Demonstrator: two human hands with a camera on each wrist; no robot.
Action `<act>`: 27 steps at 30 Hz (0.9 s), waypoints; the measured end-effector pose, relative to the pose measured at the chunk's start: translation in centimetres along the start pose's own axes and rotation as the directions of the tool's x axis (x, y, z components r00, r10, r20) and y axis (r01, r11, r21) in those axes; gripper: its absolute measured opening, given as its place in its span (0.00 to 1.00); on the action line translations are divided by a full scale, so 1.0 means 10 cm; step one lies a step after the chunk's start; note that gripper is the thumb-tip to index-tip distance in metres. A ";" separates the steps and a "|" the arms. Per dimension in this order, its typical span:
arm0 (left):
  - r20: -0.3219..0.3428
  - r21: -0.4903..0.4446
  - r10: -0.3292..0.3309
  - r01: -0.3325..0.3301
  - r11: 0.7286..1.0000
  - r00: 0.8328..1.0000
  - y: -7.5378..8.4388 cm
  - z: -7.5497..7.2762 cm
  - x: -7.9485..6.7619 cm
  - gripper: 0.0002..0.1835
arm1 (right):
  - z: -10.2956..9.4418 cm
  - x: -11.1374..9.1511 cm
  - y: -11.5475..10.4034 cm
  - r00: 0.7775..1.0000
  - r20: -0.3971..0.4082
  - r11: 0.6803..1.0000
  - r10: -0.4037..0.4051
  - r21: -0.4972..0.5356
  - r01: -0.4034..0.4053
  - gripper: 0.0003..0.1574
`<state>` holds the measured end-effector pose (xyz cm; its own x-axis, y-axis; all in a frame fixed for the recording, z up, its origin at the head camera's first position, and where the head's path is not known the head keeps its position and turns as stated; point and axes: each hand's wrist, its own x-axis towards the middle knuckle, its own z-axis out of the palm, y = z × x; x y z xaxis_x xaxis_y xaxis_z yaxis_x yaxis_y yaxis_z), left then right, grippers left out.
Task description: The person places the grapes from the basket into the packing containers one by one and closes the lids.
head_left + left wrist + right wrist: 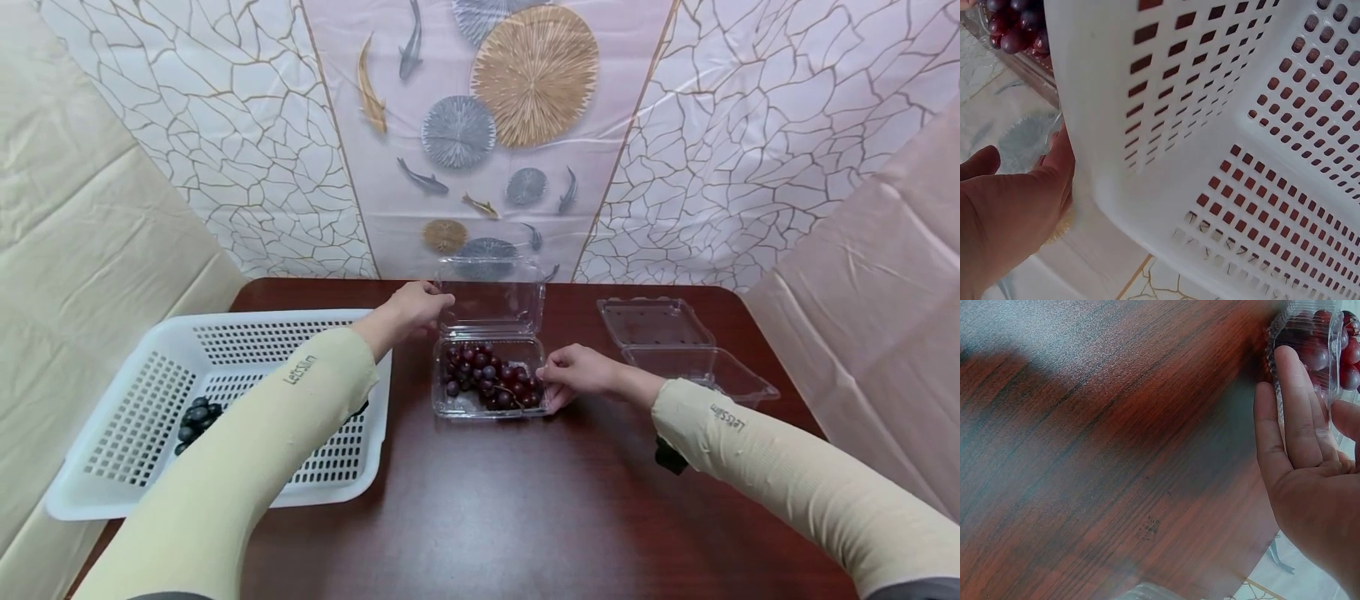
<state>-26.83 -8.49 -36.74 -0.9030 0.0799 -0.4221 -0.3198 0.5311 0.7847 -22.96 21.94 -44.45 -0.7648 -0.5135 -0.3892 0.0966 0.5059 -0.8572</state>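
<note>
A clear plastic clamshell box (491,412) holding a bunch of dark red grapes (487,375) stands on the table, its hinged lid (491,304) raised at the back. My left hand (415,307) is at the lid's left edge. In the left wrist view its fingers (1060,162) reach the clear plastic, while the thumb stays apart from them. At the box's right side, my right hand (576,373) holds the wall and rim. Its long fingers (1300,412) lie along the outer wall, with the thumb at the rim in the right wrist view.
To the left is a white perforated basket (375,467) with black grapes (197,421) inside, partly hidden by my left sleeve. Another open clear clamshell box (660,323) lies at the right beyond my right forearm. A patterned backdrop (480,192) rises behind the dark wooden table (450,517).
</note>
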 end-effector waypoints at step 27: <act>0.201 0.458 0.602 -0.618 0.639 0.773 -0.01 -0.15 -0.40 0.21 | 0.01 0.04 -0.04 0.999 -0.032 1.000 0.019 0.002 -0.019 0.17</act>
<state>-23.67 -10.13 -34.40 -0.8324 0.5514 0.0551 0.4847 0.6763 0.5547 -23.25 21.47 -44.27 -0.7830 -0.4808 -0.3946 0.1127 0.5142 -0.8502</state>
